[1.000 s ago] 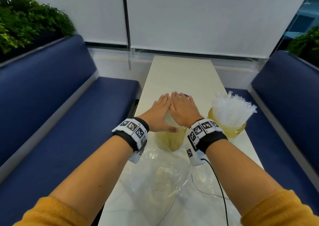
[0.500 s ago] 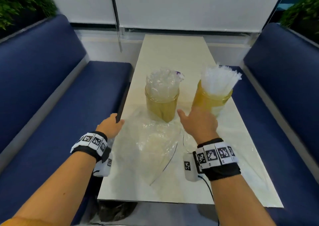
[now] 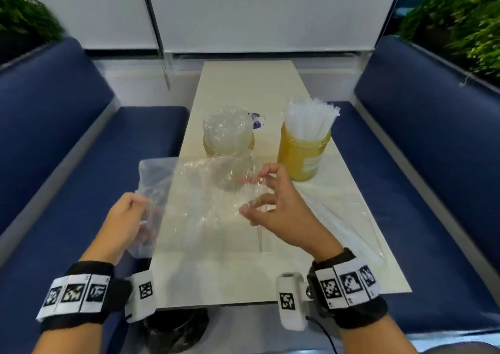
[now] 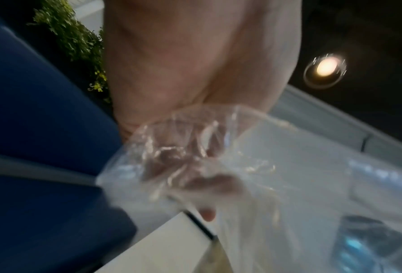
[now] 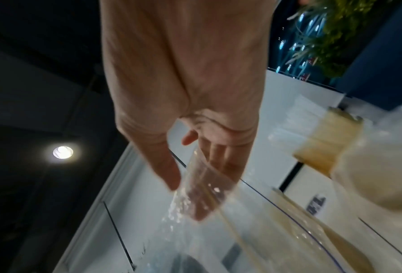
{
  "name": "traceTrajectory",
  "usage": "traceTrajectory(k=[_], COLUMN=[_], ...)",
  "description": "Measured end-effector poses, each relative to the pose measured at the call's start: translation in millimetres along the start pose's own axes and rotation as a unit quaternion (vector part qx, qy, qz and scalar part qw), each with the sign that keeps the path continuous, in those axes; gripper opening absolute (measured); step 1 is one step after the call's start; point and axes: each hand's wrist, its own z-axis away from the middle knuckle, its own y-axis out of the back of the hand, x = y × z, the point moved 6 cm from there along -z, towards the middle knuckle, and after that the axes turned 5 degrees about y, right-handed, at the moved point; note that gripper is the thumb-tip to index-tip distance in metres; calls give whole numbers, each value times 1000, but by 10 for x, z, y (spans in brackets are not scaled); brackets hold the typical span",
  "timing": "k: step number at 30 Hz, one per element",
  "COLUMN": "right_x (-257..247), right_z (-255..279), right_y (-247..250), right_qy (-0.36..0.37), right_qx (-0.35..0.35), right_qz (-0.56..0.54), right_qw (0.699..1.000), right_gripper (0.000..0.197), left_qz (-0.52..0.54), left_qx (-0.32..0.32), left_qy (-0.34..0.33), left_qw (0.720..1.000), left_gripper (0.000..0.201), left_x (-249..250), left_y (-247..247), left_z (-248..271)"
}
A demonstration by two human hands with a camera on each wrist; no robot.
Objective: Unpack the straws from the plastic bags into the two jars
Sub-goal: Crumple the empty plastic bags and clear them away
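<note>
Both hands hold an empty clear plastic bag (image 3: 205, 191) above the counter (image 3: 243, 278), left hand (image 3: 127, 218) clenched on one edge, right hand (image 3: 276, 205) pinching the other; lift it gently away from the two straw-filled jars just beyond.

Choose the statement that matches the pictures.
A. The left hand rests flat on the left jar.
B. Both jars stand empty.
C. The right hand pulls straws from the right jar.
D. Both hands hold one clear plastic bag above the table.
D: the left hand grips one end of the clear plastic bag and the right hand pinches the other, near the jars.
</note>
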Motion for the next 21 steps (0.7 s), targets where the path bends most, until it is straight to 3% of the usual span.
traceTrajectory(k=[3, 6, 9, 13, 17, 19, 21], right_x=[-379, -694, -723, -374, 452, 893, 1302], right_z=[63, 145, 255, 421, 518, 528, 556], right_y=[367, 896, 1448, 2108, 2552, 2568, 2473], right_qy=[73, 149, 169, 77, -96, -188, -268], right_qx=[79, 203, 297, 355, 366, 328, 271], right_qz=[-9, 59, 154, 283, 334, 353, 353], right_qw=[994, 966, 927, 888, 863, 856, 855], right_gripper=[38, 27, 24, 50, 31, 31, 51], left_qz=[111, 195, 239, 205, 134, 110, 106], left_qx=[-14, -79, -161, -231, -243, -240, -261], left_qy=[-77, -119, -102, -1, 92, 101, 112], left_qw=[991, 970, 952, 951, 956, 959, 953], left_gripper=[16, 58, 75, 95, 38, 28, 30], left_x=[563, 1023, 1213, 1127, 873, 696, 516], left_y=[-110, -488, -1040, -1867, -2493, -2699, -2856], left_z=[278, 432, 411, 332, 411, 385, 369])
